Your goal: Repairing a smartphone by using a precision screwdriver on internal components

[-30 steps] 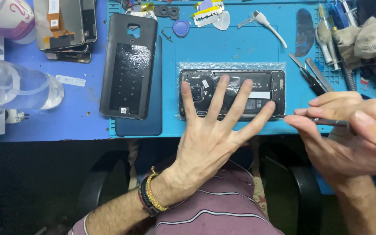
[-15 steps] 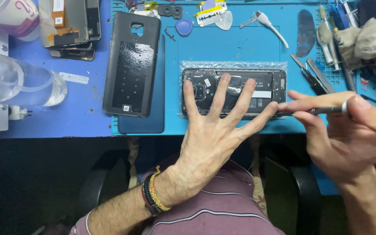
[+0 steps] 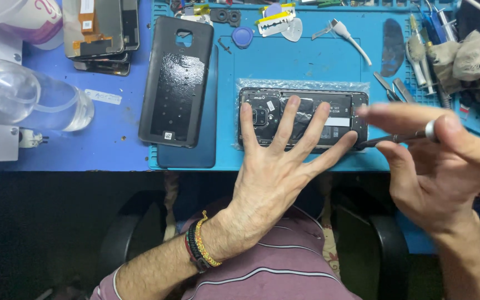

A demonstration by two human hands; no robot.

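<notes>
Two Hands at an Opened Phone

Two hands work over the opened phone (image 3: 304, 118), which lies lengthwise on clear film on the blue mat (image 3: 306, 61), near its front edge. The left hand (image 3: 276, 178) presses flat on it, fingers spread apart. The right hand (image 3: 440, 166) is pinched shut on a thin screwdriver (image 3: 395, 138), its tip at the phone's right end.

Progress, as judged: the black back cover (image 3: 176, 80) is already off and lies to the left, inner face up; internal shielding is exposed. Whether any screws are out cannot be told.

Containers: a clear plastic bottle (image 3: 29, 103) lies on its side at far left; contents appear colourless.
</notes>
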